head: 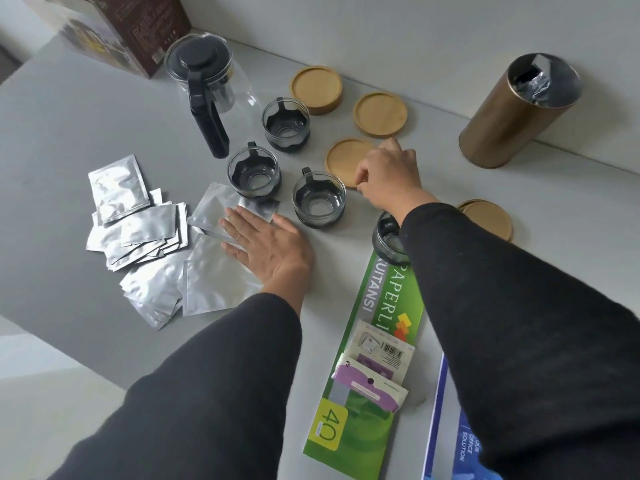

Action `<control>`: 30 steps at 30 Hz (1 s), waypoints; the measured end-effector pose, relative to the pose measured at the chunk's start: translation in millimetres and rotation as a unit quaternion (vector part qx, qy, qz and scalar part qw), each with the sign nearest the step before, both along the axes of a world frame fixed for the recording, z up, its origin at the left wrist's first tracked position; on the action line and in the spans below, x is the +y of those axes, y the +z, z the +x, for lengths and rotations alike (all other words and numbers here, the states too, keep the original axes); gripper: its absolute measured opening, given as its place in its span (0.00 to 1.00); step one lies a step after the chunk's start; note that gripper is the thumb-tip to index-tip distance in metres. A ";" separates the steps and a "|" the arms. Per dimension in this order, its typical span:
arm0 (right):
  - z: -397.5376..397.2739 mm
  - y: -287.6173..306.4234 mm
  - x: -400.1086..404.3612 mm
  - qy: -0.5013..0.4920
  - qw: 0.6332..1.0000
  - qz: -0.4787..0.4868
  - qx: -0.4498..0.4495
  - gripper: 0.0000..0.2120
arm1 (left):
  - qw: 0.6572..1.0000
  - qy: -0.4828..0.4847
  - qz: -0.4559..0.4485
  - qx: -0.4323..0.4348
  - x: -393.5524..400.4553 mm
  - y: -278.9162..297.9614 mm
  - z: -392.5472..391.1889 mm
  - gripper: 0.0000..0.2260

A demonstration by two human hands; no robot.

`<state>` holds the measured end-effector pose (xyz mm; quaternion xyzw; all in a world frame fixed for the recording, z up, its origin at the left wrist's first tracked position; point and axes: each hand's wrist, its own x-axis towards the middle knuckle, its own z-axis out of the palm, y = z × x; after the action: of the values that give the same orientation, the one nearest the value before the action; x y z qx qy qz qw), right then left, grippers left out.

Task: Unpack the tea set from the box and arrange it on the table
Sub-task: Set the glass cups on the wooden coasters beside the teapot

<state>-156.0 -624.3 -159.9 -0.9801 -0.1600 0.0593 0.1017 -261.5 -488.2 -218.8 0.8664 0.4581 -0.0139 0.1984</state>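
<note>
A glass teapot (204, 81) with a black lid and handle stands at the back of the grey table (86, 133). Three glass cups (285, 124) (253, 173) (318, 199) stand in front of it; another cup (386, 237) is partly hidden under my right sleeve. Wooden coasters (317, 88) (380, 114) (485, 216) lie to the right. My right hand (388, 176) pinches the edge of the nearest coaster (344, 161). My left hand (266, 247) lies flat, fingers spread, on silver foil sachets (214, 275). The brown box (114, 26) sits at the back left.
A gold cylindrical tin (512, 112) stands open at the back right by the wall. A green receipt book (367, 358) with a tissue pack (374, 372) on it and a blue booklet (450, 427) lie near me. More foil sachets (135, 216) are piled at the left.
</note>
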 end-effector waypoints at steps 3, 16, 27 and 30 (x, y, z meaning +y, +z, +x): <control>-2.7 4.0 -2.1 -0.011 1.000 0.020 0.017 0.10 | 1.000 -0.003 -0.005 -0.005 0.9 -0.6 0.5 0.28; -127.6 9.1 -40.6 -0.222 0.924 0.303 -0.075 0.45 | 0.999 -0.032 -0.012 -0.031 3.3 1.9 -5.0 0.28; -142.5 -15.6 -42.6 -0.222 0.936 0.267 -0.059 0.46 | 0.998 -0.042 -0.006 -0.035 3.3 -1.3 -5.5 0.28; -130.0 -14.1 -42.9 -0.210 0.944 0.245 -0.070 0.45 | 0.998 -0.042 -0.009 -0.035 2.8 -1.3 -6.1 0.28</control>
<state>-286.0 -667.2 -174.1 -0.9380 0.0332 -0.0729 0.3371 -267.6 -485.3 -220.0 0.8828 0.4143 0.0037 0.2212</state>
